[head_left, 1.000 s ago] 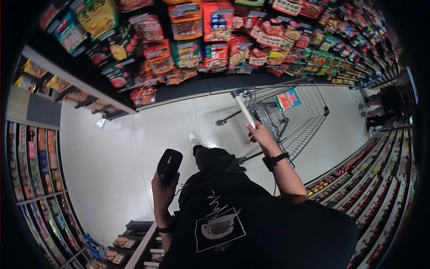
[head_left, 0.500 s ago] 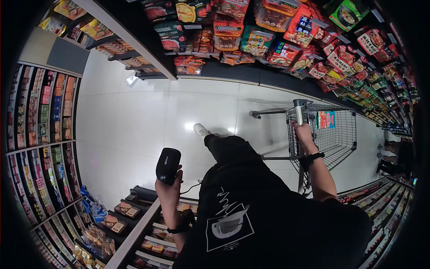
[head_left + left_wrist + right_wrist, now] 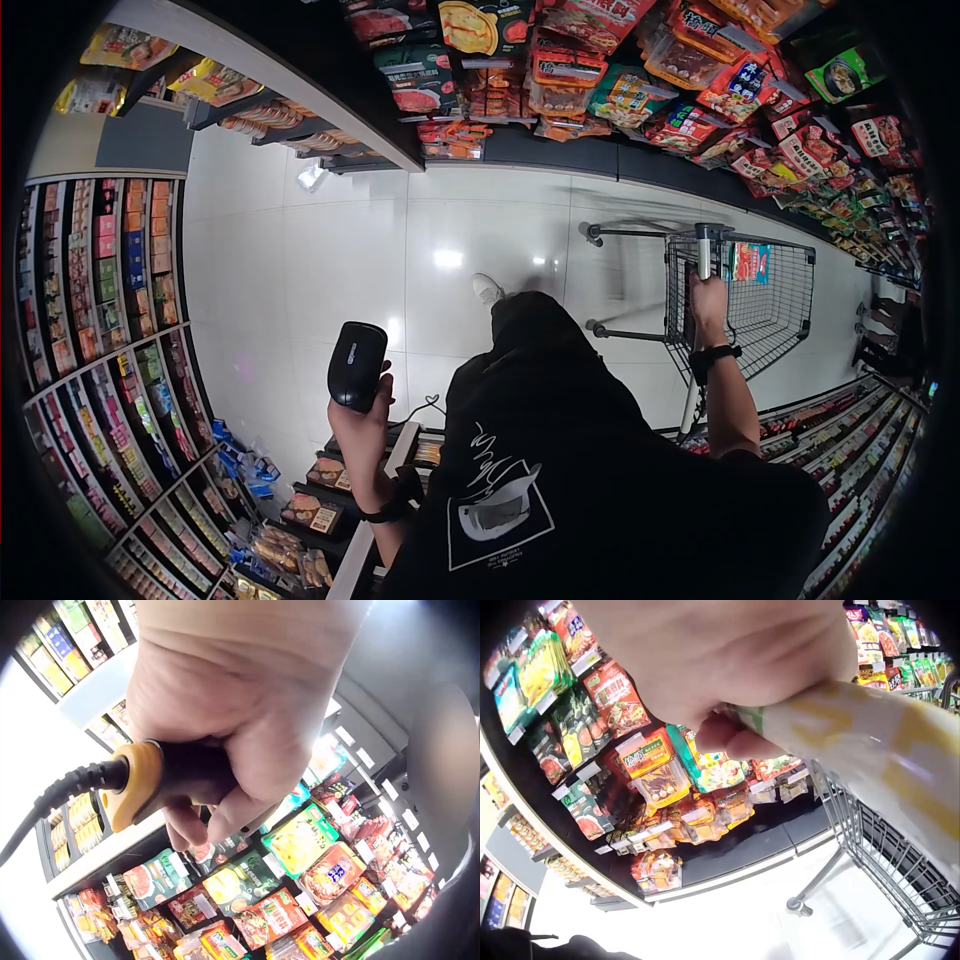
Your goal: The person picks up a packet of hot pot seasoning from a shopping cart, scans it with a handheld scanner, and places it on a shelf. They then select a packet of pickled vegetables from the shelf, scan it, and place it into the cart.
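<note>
My left hand (image 3: 362, 425) grips a black handheld scanner (image 3: 358, 365). In the left wrist view the fingers of the left hand (image 3: 225, 712) wrap its dark handle, and a black cable (image 3: 67, 796) leaves the yellow-and-black end. My right hand (image 3: 709, 305) holds the pale handle (image 3: 704, 252) of a wire shopping cart (image 3: 770, 310). Up close in the right wrist view, the right hand (image 3: 735, 667) curls round the white and yellow handle bar (image 3: 877, 742). A blue and red packet (image 3: 750, 263) lies in the cart near the handle.
Shelves of bagged foods (image 3: 625, 95) run along the top. Another shelf (image 3: 110, 290) stands at the left, with boxed goods (image 3: 312, 510) at the lower left. Pale tiled floor (image 3: 290, 250) lies between them. People's legs (image 3: 880, 335) show at the far right, beyond the cart.
The head view has turned, so the shelves and cart appear farther right. Both hands keep their hold on the scanner and the cart handle. The forward foot has shifted right in view.
</note>
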Available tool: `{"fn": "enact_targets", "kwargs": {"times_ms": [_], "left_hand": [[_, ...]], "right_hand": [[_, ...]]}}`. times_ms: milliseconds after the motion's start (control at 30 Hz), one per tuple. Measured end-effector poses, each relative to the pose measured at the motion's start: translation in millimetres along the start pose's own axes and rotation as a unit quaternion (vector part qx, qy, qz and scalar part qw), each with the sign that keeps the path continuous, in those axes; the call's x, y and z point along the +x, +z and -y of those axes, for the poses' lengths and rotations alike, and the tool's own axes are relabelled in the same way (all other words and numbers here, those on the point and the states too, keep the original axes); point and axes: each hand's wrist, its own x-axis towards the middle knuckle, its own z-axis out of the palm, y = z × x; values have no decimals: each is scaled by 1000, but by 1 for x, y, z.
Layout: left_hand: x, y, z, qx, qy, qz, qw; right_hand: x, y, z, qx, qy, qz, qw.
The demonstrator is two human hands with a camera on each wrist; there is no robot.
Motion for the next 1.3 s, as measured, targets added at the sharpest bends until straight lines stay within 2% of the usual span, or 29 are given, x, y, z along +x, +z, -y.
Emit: {"fn": "enact_targets", "kwargs": {"times_ms": [67,200,433,667,700,733,800,1000,1300], "left_hand": [[14,-7,5,-9,-17,-3,1000],[36,-14,-5,-19,-2,-9,1000],[79,-43,-15,-22,-11,3,1000],[133,-82,-23,-13,20,28,999],[142,-89,-26,-13,25,31,999],[152,-96,-29,-13,35,36,999],[172,-113,-35,-8,53,48,997],[243,-161,-45,29,82,95,992],[344,-205,-62,88,119,197,969]], "right_hand": [[-10,-15,43,18,36,17,999],[3,9,62,2,8,-7,1000],[-1,31,120,36,35,38,998],[-26,42,191,31,22,20,999],[-31,50,198,43,-2,-16,999],[-30,54,207,41,9,-11,999],[-38,58,228,36,38,0,999],[-70,67,299,29,52,-51,997],[-96,94,382,12,27,-92,995]]}}
